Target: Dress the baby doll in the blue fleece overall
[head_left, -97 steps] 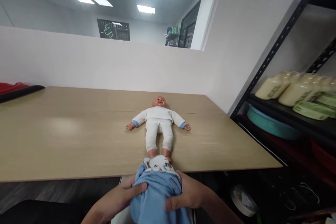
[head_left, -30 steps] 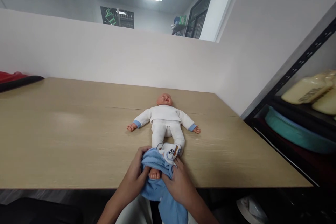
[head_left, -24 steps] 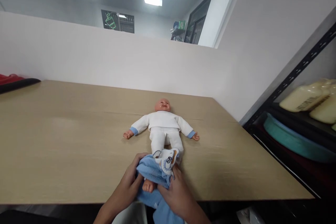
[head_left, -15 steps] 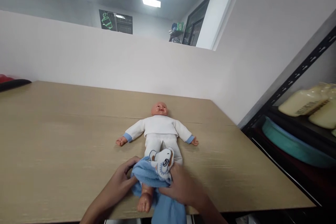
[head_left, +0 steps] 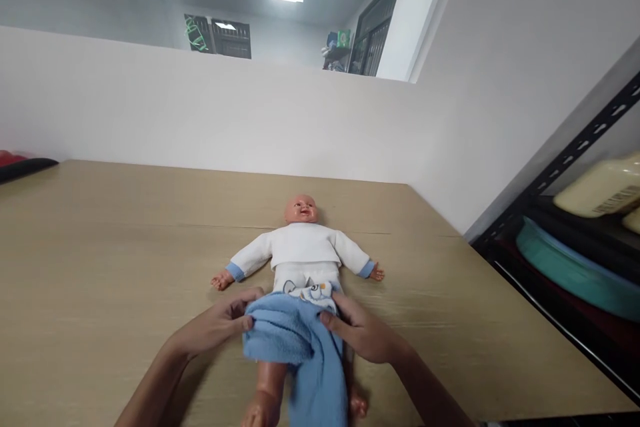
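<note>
A baby doll (head_left: 303,243) lies on its back on the wooden table, head away from me, arms spread. It wears a white top with blue cuffs and white bottoms. Blue fleecy pants (head_left: 285,330) with a cartoon animal patch are around one of its legs. That bare foot (head_left: 263,407) sticks out below at the left. The other pant leg hangs loose toward me, with the second foot beside it. My left hand (head_left: 220,323) pinches the pants' left edge. My right hand (head_left: 357,327) grips their right upper edge near the patch.
The table (head_left: 125,267) runs to a white low wall (head_left: 200,113). On the right, a black shelf (head_left: 570,153) holds a teal basin (head_left: 575,273) and cream bottles (head_left: 600,187). A red and black object (head_left: 20,163) sits at the far left.
Both hands have moved up the doll's leg, drawing the blue pants higher toward its hips. The patch has folded back onto the white bottoms. More of the bare lower leg shows.
</note>
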A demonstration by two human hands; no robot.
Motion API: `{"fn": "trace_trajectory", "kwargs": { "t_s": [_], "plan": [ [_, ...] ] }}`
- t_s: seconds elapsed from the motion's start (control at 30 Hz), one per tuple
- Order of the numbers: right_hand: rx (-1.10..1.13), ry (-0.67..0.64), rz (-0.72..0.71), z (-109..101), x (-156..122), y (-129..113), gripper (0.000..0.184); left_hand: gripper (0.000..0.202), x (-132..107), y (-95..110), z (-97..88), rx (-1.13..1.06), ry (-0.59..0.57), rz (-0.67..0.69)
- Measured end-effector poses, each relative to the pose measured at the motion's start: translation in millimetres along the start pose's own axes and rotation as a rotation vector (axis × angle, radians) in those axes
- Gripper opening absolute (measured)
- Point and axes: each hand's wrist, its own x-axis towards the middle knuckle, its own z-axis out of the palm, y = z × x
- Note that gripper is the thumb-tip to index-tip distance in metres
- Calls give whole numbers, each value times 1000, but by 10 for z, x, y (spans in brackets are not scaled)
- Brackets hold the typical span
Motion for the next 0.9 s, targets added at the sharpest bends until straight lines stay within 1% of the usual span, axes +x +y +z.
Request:
{"fn": "trace_trajectory", "kwargs": {
  "t_s": [0.07,0.13,0.23,0.27,0.3,0.37,0.4,0.43,0.5,0.53,0.57,0.63,0.7,0.77,0.8,0.83,0.87,0.9],
  "plan": [
    [74,80,-27,-3,-92,7,46,55,-22,-27,-8,46,-15,5],
    [179,112,-43,3,-178,35,44,49,-23,-43,3,80,-20,8],
    [283,145,-24,34,-282,97,56,40,-2,-48,22,114,-12,47],
    [302,163,-21,50,-302,115,56,37,5,-41,25,136,-14,69],
    [321,182,-30,68,-312,130,51,34,9,-29,28,167,-13,99],
    [354,226,-77,106,-303,141,35,30,10,19,47,242,-8,162],
    [361,243,-104,122,-288,137,35,31,10,56,71,281,-1,177],
    [362,258,-116,134,-273,126,37,37,12,102,107,315,16,175],
    [331,297,-78,135,-258,83,33,63,33,212,218,365,57,122],
    [307,312,-36,121,-267,51,37,77,57,271,287,379,62,84],
    [279,310,12,96,-289,11,48,88,89,328,357,385,48,45],
    [214,247,102,21,-369,-86,71,97,174,422,480,382,-35,-28],
    [97,153,187,-63,-480,-194,85,92,261,481,552,435,-109,-70],
    [-51,104,265,-121,-592,-288,97,71,322,512,574,574,-145,-53],
    [-109,104,289,-133,-639,-322,98,57,336,523,576,647,-167,-23],
    [-147,115,296,-133,-678,-345,94,46,341,536,578,696,-194,11],
    [-164,136,284,-125,-709,-357,85,39,336,552,583,710,-216,39],
    [-171,164,260,-112,-734,-359,71,40,326,571,594,692,-229,52]
  ]
}}
